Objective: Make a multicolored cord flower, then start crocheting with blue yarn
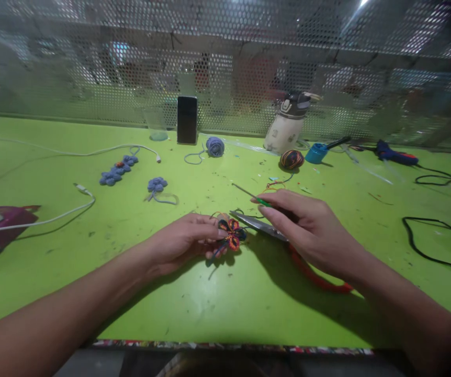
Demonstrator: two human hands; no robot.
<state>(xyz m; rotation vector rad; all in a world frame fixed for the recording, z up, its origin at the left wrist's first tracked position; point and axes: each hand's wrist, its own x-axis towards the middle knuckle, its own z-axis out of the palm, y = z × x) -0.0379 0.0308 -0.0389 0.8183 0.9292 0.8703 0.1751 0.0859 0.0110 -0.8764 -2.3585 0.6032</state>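
Observation:
My left hand [188, 235] pinches a small crocheted flower [234, 242] between thumb and fingers. Its petals are dark with orange and red, and loose yarn tails hang from it. In my right hand [307, 222], thumb and forefinger close on a crochet hook [263, 202] with a green grip, its metal tip pointing up and left. Below that hand are scissors [262, 226] with orange-red handles, blades towards the flower; whether the hand also grips them I cannot tell. A dark multicoloured yarn ball [291, 159] sits behind, with strands trailing forward.
Purple crocheted flowers [119, 170], a single purple flower [157, 184] and a purple yarn ball [215, 147] lie on the green table [194, 309]. Behind stand a phone [187, 120], a bottle [286, 125] and a blue pot [316, 153]. A glue gun [396, 153] and cables lie right.

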